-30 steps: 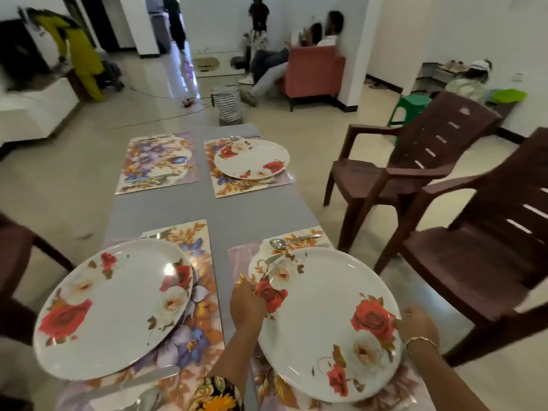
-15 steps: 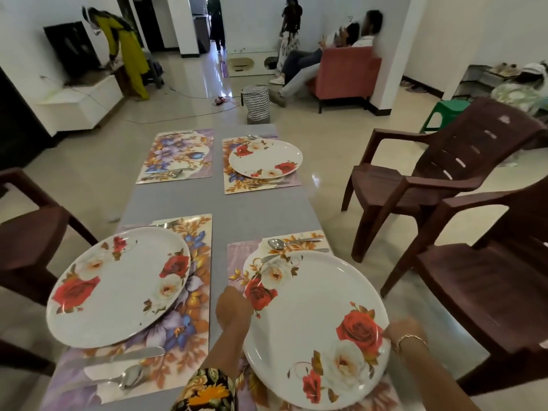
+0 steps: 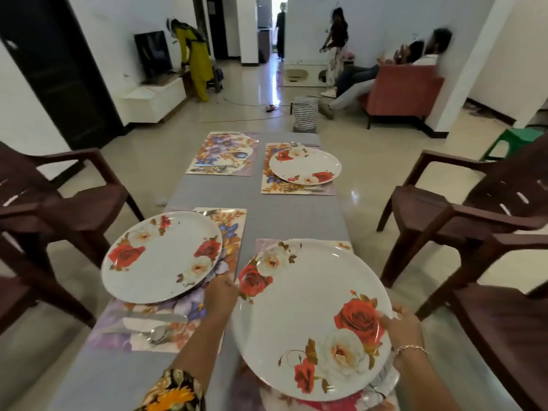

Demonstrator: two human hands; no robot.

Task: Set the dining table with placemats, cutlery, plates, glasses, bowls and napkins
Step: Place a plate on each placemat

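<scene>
A large white plate with red and white roses (image 3: 308, 315) is at the near right, over a floral placemat (image 3: 267, 243). My left hand (image 3: 221, 293) grips its left rim and my right hand (image 3: 404, 329) grips its right rim. A second rose plate (image 3: 161, 256) lies on the near left placemat (image 3: 231, 229), with a knife (image 3: 154, 317) and spoon (image 3: 160, 333) in front of it. A third plate (image 3: 305, 166) rests on the far right placemat (image 3: 269, 185). The far left placemat (image 3: 222, 152) holds only cutlery (image 3: 210, 169).
The grey table (image 3: 267, 215) runs away from me. Brown plastic chairs stand at the left (image 3: 59, 209) and right (image 3: 474, 215). Beyond the table are a patterned basket (image 3: 305, 112), a red sofa (image 3: 400, 93) with seated people, and standing people farther back.
The view has tilted up and the plate in both hands sits closer to me and a bit lower, now covering the spoon that showed on the near right placemat.
</scene>
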